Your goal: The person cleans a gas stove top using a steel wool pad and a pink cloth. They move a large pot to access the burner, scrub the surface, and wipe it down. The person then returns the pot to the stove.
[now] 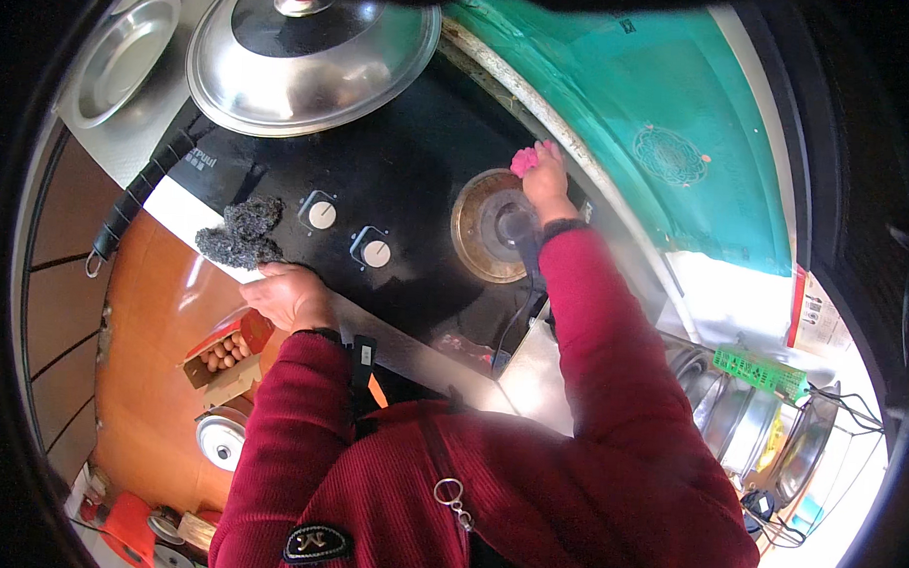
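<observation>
On the black glass cooktop (422, 125), near its back right edge, my right hand (544, 183) is closed on a crumpled pink cloth (526, 160), just past a round metal burner plate (468, 224). My forearm covers part of that plate. At the front edge, my left hand (292, 297) holds or touches, by the fingertips, dark steel-wool scourers (242, 231); its palm is partly turned up. Two white control knobs (322, 215) lie between the hands. A large domed metal lid (311, 91) covers the cooktop's far left part.
A black wrapped pan handle (142, 190) juts over the front left edge. A metal bowl (124, 62) stands at the far left. A pale pipe (536, 99) runs behind the cooktop. Below left are a box of eggs (227, 351) and a pot lid (221, 439); metal pans (742, 422) stand at right.
</observation>
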`<state>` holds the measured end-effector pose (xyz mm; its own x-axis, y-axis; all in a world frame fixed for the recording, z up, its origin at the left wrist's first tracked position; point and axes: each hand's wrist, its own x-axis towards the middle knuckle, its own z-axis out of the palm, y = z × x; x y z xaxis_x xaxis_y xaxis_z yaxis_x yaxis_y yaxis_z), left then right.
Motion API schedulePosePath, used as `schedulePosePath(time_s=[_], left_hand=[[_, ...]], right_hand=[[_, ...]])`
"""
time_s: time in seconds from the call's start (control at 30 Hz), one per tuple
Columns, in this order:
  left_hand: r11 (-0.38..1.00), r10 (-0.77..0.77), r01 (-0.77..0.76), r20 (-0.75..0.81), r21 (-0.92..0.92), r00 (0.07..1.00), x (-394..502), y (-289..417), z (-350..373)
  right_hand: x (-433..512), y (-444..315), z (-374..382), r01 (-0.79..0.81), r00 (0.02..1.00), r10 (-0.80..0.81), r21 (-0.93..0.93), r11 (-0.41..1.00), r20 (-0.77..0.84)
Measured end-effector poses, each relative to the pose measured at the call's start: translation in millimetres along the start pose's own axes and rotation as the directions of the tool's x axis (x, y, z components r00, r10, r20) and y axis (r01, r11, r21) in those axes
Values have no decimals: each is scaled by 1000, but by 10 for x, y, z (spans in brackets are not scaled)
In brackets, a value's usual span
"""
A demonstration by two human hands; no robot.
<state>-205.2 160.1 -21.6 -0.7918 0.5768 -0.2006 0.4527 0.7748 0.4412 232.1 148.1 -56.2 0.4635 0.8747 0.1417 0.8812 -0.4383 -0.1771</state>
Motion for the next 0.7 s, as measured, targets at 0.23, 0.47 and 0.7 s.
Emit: schedulePosePath(time_s=[0.23,0.47,0.7], left_hand=[[1000,2,-2,-11,4,1000,-24,21,-11],[1000,1,-2,-37,-21,999,-46,23,11],[997,-66,66,-11,34,998,-17,3,63]], right_hand=[[466,-1488,-206,332,938,-338,82,940,80],[64,-1675,-679,448,891,-399,569,690,-219],[-838,-158,-1292,-216,853,518,944,251,57]])
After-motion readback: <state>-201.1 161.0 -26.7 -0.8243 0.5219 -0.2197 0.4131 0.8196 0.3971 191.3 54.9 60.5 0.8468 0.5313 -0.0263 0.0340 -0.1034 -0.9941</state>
